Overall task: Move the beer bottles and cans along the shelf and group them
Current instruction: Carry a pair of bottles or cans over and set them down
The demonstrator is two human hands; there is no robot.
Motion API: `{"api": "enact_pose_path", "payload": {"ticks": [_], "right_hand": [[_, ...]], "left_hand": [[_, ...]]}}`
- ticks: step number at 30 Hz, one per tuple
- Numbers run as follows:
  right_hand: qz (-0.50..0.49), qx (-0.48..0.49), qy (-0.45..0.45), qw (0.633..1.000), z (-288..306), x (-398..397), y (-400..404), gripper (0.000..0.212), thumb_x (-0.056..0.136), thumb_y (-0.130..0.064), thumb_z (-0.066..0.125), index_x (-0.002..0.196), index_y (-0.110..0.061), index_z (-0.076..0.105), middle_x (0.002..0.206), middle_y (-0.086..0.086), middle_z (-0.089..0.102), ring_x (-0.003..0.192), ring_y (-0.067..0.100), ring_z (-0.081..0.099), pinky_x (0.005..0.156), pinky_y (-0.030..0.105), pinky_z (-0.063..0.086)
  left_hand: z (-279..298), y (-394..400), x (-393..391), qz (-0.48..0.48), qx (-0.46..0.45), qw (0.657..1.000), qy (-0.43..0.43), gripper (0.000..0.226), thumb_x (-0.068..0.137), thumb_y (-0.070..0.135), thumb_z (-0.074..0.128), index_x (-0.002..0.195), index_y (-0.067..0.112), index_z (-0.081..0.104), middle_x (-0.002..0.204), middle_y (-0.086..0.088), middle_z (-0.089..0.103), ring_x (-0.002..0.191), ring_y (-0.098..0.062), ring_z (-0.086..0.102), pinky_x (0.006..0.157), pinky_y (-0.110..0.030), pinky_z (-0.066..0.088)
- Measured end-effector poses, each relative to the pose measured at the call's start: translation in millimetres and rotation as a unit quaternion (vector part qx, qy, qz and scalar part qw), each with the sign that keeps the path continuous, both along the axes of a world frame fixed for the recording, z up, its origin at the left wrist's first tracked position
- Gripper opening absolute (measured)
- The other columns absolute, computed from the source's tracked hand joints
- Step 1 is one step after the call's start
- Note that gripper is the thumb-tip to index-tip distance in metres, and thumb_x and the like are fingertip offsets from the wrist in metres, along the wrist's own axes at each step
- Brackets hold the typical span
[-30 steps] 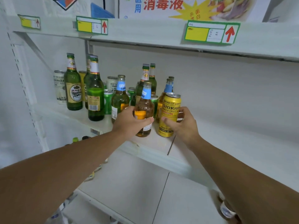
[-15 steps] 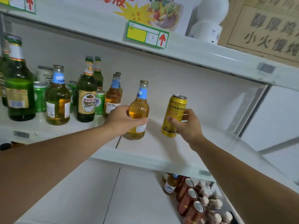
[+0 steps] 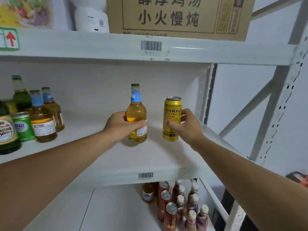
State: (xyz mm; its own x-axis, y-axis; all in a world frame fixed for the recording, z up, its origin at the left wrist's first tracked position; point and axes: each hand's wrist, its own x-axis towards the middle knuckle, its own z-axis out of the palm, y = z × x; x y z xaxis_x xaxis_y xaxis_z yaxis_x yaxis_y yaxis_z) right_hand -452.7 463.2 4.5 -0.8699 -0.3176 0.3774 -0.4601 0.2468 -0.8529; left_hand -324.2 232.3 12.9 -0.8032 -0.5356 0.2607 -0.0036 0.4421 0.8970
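My left hand (image 3: 122, 126) grips a clear bottle of amber beer (image 3: 137, 112) with a blue neck label, held upright over the right part of the white middle shelf (image 3: 106, 157). My right hand (image 3: 186, 125) holds a yellow SIDKRON can (image 3: 172, 118) upright just to the right of the bottle, near the shelf's right end. Whether either one touches the shelf I cannot tell. At the far left stands the rest of the group: green bottles (image 3: 20, 95), two amber bottles (image 3: 42, 120) and a green can (image 3: 22, 126).
The upper shelf (image 3: 100, 47) carries a cardboard box (image 3: 180, 15), a white container (image 3: 91, 20) and a printed package. Several sauce bottles (image 3: 176, 205) crowd the lower shelf at right. White uprights and a diagonal brace (image 3: 266, 104) close the shelf's right end.
Both hands carried the amber bottle and the yellow can rightward, away from the group, which has slid to the left edge of view. The camera turned right with them.
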Motion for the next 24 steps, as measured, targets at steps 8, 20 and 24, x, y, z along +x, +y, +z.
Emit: {"api": "enact_pose_path", "payload": {"ticks": [8, 20, 24], "right_hand": [[-0.035, -0.008, -0.003, 0.999, -10, -59, 57, 0.057, 0.081, -0.051, 0.089, 0.124, -0.028, 0.061, 0.110, -0.010, 0.070, 0.099, 0.012, 0.071, 0.090, 0.047, 0.062], [-0.098, 0.007, -0.028, 0.995, -5, -111, 64, 0.055, 0.082, -0.048, 0.089, 0.125, -0.028, 0.060, 0.112, -0.009, 0.069, 0.103, 0.015, 0.071, 0.092, 0.052, 0.064], [-0.105, 0.007, -0.032, 0.994, -10, -130, 55, 0.057, 0.084, -0.046, 0.089, 0.127, -0.026, 0.059, 0.110, -0.012, 0.067, 0.103, 0.014, 0.069, 0.089, 0.045, 0.063]], "left_hand": [[-7, 41, -73, -0.023, 0.015, 1.000, 0.000, 0.038, 0.070, 0.045, 0.100, 0.101, 0.031, 0.085, 0.098, 0.010, 0.085, 0.097, -0.016, 0.083, 0.099, -0.047, 0.065], [-16, 28, -158, -0.034, -0.017, 0.999, -0.009, 0.038, 0.072, 0.050, 0.097, 0.100, 0.028, 0.083, 0.098, 0.010, 0.083, 0.096, -0.014, 0.080, 0.090, -0.036, 0.065], [-20, 23, -183, -0.045, -0.016, 0.999, -0.019, 0.039, 0.074, 0.053, 0.096, 0.100, 0.029, 0.082, 0.099, 0.010, 0.083, 0.096, -0.014, 0.079, 0.086, -0.032, 0.063]]}}
